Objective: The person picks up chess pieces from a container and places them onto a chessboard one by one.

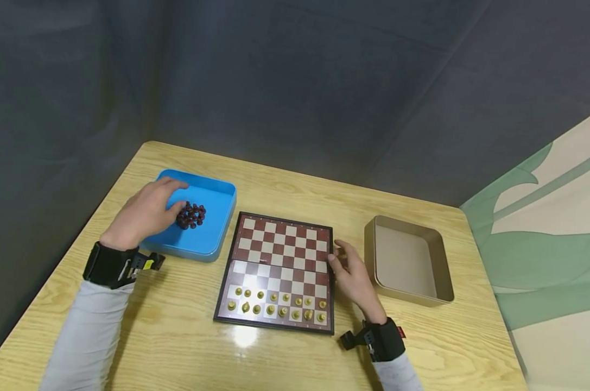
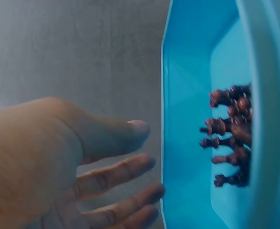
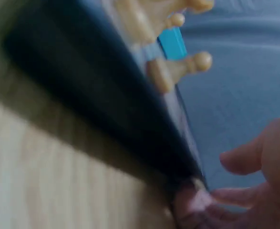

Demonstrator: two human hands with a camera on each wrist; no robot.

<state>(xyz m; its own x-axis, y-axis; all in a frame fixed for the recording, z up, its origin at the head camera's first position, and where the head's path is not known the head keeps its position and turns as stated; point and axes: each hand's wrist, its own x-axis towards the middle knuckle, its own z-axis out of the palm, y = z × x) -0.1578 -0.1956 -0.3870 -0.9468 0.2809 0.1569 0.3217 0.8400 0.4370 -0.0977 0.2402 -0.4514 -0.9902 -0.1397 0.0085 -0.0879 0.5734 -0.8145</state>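
Observation:
My left hand [image 1: 150, 209] hovers over the blue tray [image 1: 197, 251], thumb and fingers spread apart with nothing between them. Dark red-brown chess pieces [image 1: 191, 215] lie heaped in that tray, close to the fingertips; the left wrist view shows the pieces [image 2: 228, 126] beyond the tray wall. At the chessboard's right edge is my right hand [image 1: 351, 274], its fingers against the board's side and its thumb held off. The chessboard [image 1: 275, 244] lies unfolded, with two rows of gold chess pieces [image 1: 283, 312] standing on its near side.
Right of the board stands a beige-gold tray [image 1: 404, 260] with a bare floor. All of this rests on a wooden table [image 1: 285, 361]. A dark curtain [image 1: 295, 92] hangs behind the table, and a green-and-cream patterned cloth [image 1: 553, 260] is at the right.

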